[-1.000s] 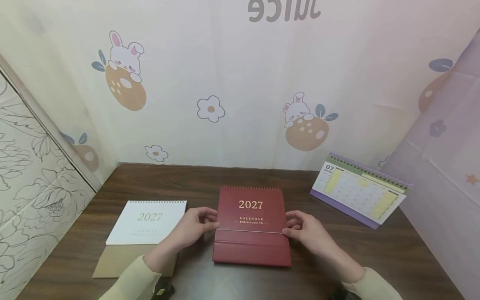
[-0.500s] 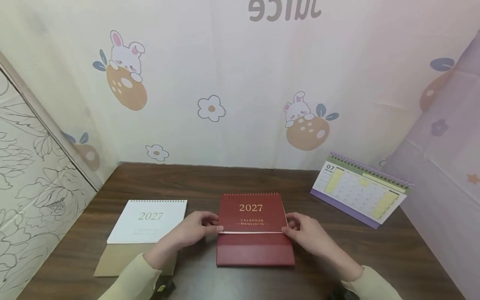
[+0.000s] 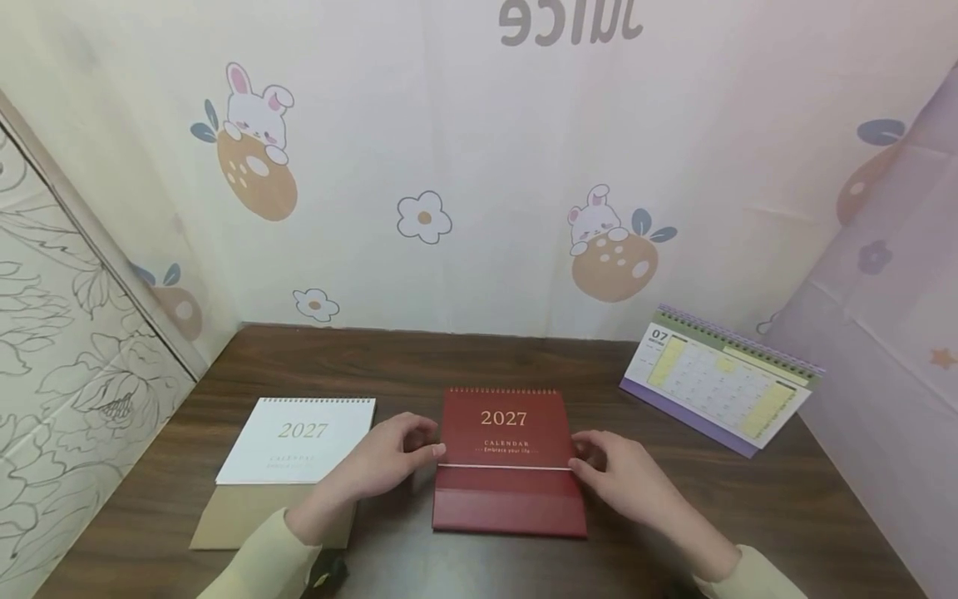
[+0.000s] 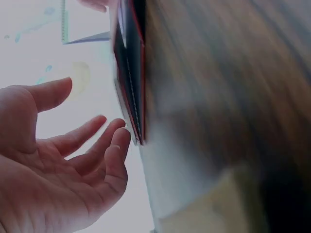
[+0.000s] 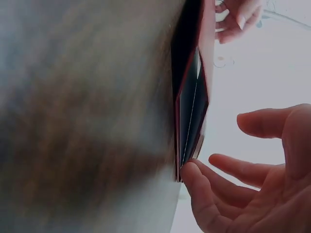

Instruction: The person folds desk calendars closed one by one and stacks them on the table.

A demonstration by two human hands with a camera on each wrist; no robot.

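Note:
A red 2027 desk calendar (image 3: 505, 428) stands on its fold-out base in the middle of the table, its spiral binding at the far top edge. At its left side is my left hand (image 3: 392, 453), fingers loosely bent and thumb apart from them; the left wrist view shows nothing between them. My right hand (image 3: 624, 474) is at the opposite side. In the right wrist view its thumb stands away while a fingertip is at the edge of the red calendar (image 5: 204, 82); whether it touches, I cannot tell.
To the left stands a white 2027 calendar (image 3: 299, 433) on a tan base, partly behind the left forearm. A purple-edged calendar (image 3: 722, 378) showing 07 stands angled at the back right. Patterned cloth (image 3: 494, 166) hangs behind the brown table (image 3: 359, 349).
The red calendar's top has come down and toward me, and its base has shifted slightly right. Both hands, which held its sides, have loosened and drawn slightly apart from it.

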